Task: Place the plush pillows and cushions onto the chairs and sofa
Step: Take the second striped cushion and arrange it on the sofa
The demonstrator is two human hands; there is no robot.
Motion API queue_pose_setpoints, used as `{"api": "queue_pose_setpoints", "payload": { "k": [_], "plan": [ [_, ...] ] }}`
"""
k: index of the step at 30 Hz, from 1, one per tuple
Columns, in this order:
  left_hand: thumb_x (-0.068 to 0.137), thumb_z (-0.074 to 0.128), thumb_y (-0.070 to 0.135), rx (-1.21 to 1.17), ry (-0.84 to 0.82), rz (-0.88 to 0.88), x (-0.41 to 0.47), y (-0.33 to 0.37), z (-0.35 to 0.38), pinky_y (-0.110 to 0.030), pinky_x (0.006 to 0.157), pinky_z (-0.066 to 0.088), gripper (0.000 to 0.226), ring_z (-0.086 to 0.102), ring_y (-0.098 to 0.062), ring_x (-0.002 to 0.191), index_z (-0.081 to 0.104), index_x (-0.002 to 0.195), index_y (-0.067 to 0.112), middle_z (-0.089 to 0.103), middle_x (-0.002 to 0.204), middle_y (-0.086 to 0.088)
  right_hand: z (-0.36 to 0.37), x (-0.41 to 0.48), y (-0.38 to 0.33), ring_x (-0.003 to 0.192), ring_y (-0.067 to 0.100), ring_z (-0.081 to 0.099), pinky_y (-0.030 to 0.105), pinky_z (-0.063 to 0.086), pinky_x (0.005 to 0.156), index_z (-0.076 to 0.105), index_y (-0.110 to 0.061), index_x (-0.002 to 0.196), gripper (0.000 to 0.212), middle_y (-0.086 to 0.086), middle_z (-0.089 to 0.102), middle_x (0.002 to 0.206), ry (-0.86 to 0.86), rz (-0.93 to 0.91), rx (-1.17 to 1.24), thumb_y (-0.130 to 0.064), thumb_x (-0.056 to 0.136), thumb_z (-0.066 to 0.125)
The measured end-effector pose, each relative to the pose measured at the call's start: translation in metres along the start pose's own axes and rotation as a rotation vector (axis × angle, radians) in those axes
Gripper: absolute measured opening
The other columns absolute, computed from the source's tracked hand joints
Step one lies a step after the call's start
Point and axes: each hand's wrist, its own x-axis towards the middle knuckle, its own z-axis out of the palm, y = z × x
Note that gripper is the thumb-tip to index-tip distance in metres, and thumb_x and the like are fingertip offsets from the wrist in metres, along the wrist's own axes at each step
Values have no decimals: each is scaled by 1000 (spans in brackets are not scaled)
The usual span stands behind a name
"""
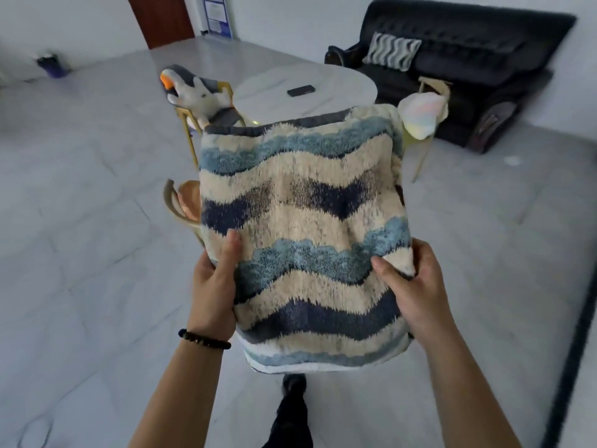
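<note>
Wave-striped plush cushion [300,227] hangs mid-frame above the floor. The left hand [214,282] grips its 8 o'clock edge and the right hand [416,292] its 4 o'clock edge, thumbs on the front. At 1 o'clock a black sofa [468,69] bears a matching cushion [392,50]; at 11 o'clock a plush toy [193,88] sits on a chair [187,124].

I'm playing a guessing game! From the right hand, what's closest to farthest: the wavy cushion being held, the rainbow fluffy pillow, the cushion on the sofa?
1. Held wavy cushion: gripped by the right hand at its right edge.
2. Rainbow fluffy pillow: on the chair ahead, to the right.
3. Sofa cushion: far back, on the black sofa.
</note>
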Motion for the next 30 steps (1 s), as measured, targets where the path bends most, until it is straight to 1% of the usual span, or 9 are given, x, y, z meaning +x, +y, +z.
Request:
{"api": "queue_pose_setpoints", "payload": {
  "k": [3,6,8,11,13,17,19,22,30],
  "plan": [
    [94,62,35,-10,-4,-2,77,-32,54,-40,98,55,34,67,-21,116,67,123,20,74,121,-1,-9,71,8,94,14,75,42,60,83,56,-29,113,46,-2,75,104,53,82,-3,-32,79,87],
    [100,57,27,-15,-55,-44,142,-46,120,-24,82,58,19,70,-14,110,68,115,26,76,111,7,-24,134,-3,91,6,72,23,57,74,54,-25,112,46,-6,70,103,168,119,-6,-51,81,76],
    [101,56,28,-8,-133,-86,184,-49,173,-25,84,58,20,69,-16,111,68,115,25,76,113,4,-47,175,-7,95,13,70,33,60,77,53,-27,109,45,-4,68,102,267,125,-16,-61,83,64],
    [102,48,42,28,-274,-118,233,-54,261,-32,93,55,36,68,-18,113,67,123,20,75,117,2,-88,226,-4,99,18,66,47,58,87,52,-33,104,71,1,65,105,439,131,14,-95,69,51],
    [102,42,52,55,-350,-148,263,-69,319,-28,83,56,43,71,-15,99,67,122,24,76,103,8,-118,261,4,100,27,64,49,56,88,53,-32,101,80,7,62,104,571,139,35,-102,61,46],
    [90,52,68,98,-508,-226,315,-113,439,-53,103,48,62,64,-30,117,63,131,23,71,120,-5,-183,341,34,103,28,65,54,56,89,53,-36,103,68,5,64,107,688,143,96,-93,67,57],
    [92,52,59,109,-510,-221,337,-130,504,-56,106,47,53,65,-34,117,68,124,20,72,119,-9,-220,391,45,99,23,66,58,56,91,52,-33,103,36,4,65,107,713,143,116,-64,89,64],
    [93,53,49,119,-532,-171,370,-141,594,-53,106,48,39,66,-27,119,71,118,25,73,123,-5,-279,475,49,95,21,66,61,55,93,52,-29,104,9,4,65,105,716,142,144,-22,103,59],
    [85,59,38,57,-515,-111,487,-151,776,-25,75,61,48,74,-15,101,62,127,16,77,110,4,-389,700,12,96,20,72,38,62,84,55,-20,105,16,3,72,102,588,79,163,-8,98,64]
  ]
}}
